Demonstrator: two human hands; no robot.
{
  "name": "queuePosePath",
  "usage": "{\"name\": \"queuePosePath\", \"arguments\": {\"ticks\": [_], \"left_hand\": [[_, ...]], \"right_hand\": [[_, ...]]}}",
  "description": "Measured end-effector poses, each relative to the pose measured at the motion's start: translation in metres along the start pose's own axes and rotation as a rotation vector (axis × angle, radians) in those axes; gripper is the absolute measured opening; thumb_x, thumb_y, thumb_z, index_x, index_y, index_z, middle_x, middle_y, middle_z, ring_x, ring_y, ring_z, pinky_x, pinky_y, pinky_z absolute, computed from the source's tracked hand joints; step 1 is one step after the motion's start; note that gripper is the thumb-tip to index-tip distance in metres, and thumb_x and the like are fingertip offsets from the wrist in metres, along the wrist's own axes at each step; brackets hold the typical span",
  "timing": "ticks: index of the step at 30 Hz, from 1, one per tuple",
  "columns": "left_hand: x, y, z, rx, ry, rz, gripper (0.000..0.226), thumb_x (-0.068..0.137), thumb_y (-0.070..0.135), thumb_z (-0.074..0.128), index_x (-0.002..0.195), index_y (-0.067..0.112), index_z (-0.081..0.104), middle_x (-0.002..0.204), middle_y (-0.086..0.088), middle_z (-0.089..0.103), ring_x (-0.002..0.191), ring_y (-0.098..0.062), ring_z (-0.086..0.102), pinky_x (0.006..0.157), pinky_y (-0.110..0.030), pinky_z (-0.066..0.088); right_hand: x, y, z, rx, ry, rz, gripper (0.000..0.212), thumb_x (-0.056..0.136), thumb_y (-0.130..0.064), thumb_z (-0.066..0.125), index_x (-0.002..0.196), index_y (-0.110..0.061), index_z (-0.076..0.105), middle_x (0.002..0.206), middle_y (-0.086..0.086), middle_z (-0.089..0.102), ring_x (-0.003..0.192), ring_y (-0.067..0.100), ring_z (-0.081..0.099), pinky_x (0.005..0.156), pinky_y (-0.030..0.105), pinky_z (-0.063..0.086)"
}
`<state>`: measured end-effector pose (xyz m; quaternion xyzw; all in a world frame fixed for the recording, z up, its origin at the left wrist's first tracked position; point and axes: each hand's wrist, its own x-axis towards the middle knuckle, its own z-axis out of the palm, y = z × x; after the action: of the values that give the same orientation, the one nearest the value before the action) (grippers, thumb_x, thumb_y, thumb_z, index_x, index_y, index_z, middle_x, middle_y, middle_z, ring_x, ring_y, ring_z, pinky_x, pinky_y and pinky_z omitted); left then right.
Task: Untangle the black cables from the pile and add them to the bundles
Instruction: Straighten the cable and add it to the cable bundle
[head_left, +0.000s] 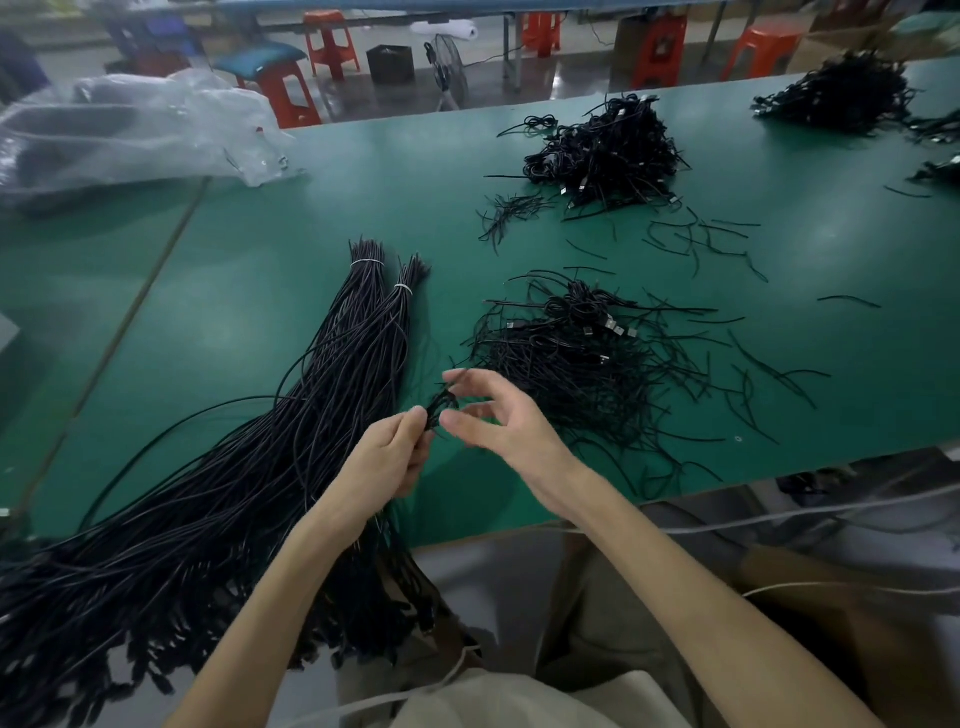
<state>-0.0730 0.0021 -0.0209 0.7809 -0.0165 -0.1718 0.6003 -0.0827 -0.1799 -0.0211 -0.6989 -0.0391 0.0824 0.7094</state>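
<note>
A tangled pile of black cables (587, 364) lies on the green table (311, 218) in front of me. Left of it, long straightened bundles of black cables (322, 374), tied near their far ends with white ties, run from mid-table down over the near edge. My left hand (387, 457) grips a small bunch of black cables (441, 402) whose ends stick up past its fingers. Just right of that bunch, my right hand (493, 415) hovers with fingers spread and loosely bent, thumb and index finger close to the cable ends.
A second tangled pile (608, 150) sits farther back, a third (841, 98) at the far right. Short loose cable pieces (701, 239) are scattered between them. A crumpled clear plastic bag (130, 130) lies at the far left. Red stools (283, 88) stand beyond the table.
</note>
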Motion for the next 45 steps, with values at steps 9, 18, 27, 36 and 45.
{"name": "queuePosePath", "arguments": {"ticks": [9,18,27,36,45], "left_hand": [[-0.004,0.007,-0.005,-0.013,-0.204,-0.007,0.047,0.111,0.040,0.038,0.066,0.028,0.048,0.060,0.010,0.031,0.049,-0.010,0.022,0.044,-0.022,0.022],[-0.006,0.007,-0.006,-0.074,-0.234,-0.013,0.043,0.103,0.044,0.041,0.062,0.029,0.048,0.058,0.008,0.029,0.046,-0.010,0.019,0.042,-0.022,0.018],[-0.009,0.007,0.002,-0.056,-0.040,0.008,0.050,0.109,0.028,0.037,0.059,0.026,0.043,0.054,0.008,0.028,0.045,-0.010,0.018,0.039,-0.019,0.019],[-0.009,0.005,0.016,-0.161,0.106,-0.016,0.051,0.105,0.029,0.039,0.054,0.029,0.038,0.053,0.008,0.027,0.042,-0.010,0.019,0.037,-0.020,0.020],[-0.013,0.009,0.003,0.028,-0.081,0.028,0.051,0.112,0.036,0.039,0.089,0.017,0.080,0.075,-0.005,0.066,0.054,-0.021,0.058,0.052,-0.029,0.051]], "right_hand": [[0.003,0.006,-0.008,-0.081,-0.208,-0.069,0.060,0.086,-0.022,0.082,0.136,-0.047,0.060,0.139,-0.011,0.059,0.131,0.013,0.053,0.112,0.039,0.040],[0.001,0.009,-0.008,0.046,-0.256,0.022,0.039,0.090,-0.020,0.079,0.127,-0.022,0.069,0.114,-0.004,0.074,0.097,0.013,0.065,0.086,0.037,0.052],[0.002,0.012,0.000,-0.342,-0.058,-0.145,0.028,0.085,-0.039,0.082,0.105,-0.024,0.069,0.106,-0.009,0.067,0.097,0.010,0.063,0.090,0.031,0.052],[-0.009,0.009,0.011,-0.329,0.072,-0.204,0.012,0.093,-0.015,0.074,0.086,-0.011,0.066,0.082,-0.003,0.071,0.076,0.013,0.066,0.075,0.033,0.054],[-0.015,0.010,0.006,-0.816,0.267,-0.453,0.020,0.105,-0.019,0.057,0.088,-0.009,0.052,0.087,-0.003,0.050,0.064,0.017,0.048,0.058,0.036,0.045]]}}
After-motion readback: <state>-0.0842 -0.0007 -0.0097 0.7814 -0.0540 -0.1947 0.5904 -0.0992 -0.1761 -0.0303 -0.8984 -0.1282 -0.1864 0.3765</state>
